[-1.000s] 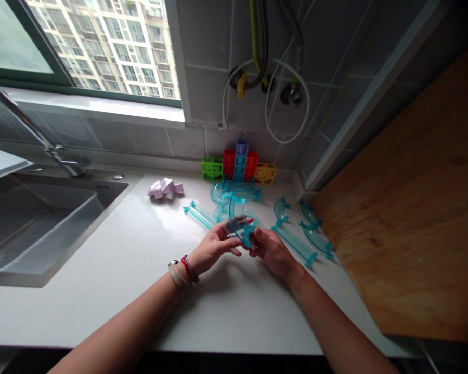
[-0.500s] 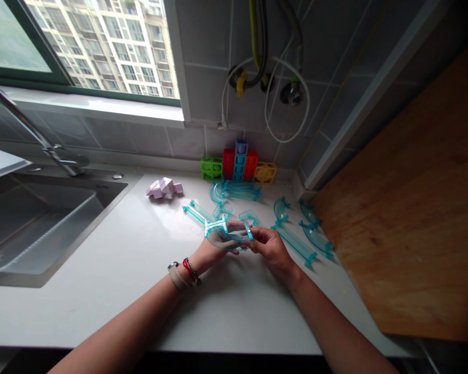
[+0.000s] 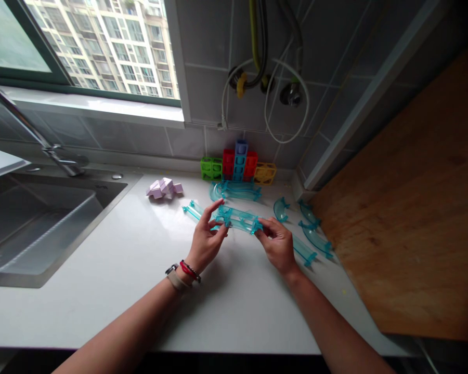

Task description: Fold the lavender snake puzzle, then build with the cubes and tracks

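Note:
My left hand and my right hand hold the two ends of a clear teal curved track piece just above the white counter. Each hand pinches its end with thumb and fingers; the left index finger points up. A straight teal track lies just left of the held piece. More teal tracks lie behind it, near a row of coloured blocks at the wall. Other curved tracks lie to the right of my right hand.
A steel sink with a tap takes up the left. A small lilac folded toy lies near the sink corner. A wooden board covers the right side. Hoses hang on the tiled wall.
The held track stood upright between my hands, then was turned flat and carried a little further back. My left index finger has lifted.

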`<state>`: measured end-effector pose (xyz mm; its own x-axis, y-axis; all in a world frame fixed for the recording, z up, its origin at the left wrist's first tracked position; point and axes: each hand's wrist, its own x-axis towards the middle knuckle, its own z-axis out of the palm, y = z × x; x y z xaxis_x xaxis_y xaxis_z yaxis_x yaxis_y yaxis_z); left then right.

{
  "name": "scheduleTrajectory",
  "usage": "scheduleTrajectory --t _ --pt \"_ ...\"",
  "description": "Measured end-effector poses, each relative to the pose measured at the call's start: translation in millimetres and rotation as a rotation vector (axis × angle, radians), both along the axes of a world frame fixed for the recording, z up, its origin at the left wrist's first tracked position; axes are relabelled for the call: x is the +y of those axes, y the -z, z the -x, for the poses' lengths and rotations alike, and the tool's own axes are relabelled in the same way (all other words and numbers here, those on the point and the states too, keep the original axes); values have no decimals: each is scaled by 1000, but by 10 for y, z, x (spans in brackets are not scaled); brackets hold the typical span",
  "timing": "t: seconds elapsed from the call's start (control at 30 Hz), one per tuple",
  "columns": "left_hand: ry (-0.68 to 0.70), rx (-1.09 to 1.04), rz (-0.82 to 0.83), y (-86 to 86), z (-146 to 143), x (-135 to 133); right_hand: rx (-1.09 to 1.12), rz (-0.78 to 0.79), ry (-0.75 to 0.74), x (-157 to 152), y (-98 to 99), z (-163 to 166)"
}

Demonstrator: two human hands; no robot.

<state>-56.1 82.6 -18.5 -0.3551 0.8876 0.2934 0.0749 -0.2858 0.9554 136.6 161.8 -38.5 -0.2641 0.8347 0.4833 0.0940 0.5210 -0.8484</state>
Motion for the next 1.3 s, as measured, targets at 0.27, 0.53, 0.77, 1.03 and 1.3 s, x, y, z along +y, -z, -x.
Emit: scheduleTrajectory --t 0.27,0.53,0.77,1.03,1.3 --pt "-124 254 -33 62 99 38 -47 -39 34 20 -33 -32" --pt "-105 247 -47 -53 92 -2 232 290 10 34 -73 9" --pt "7 81 78 1 51 13 220 342 -116 -1 -32 31" --pt "310 -425 210 -61 26 29 38 304 -231 -67 -47 39" --pt "346 -414 264 -7 22 17 25 327 -338 -92 -46 38"
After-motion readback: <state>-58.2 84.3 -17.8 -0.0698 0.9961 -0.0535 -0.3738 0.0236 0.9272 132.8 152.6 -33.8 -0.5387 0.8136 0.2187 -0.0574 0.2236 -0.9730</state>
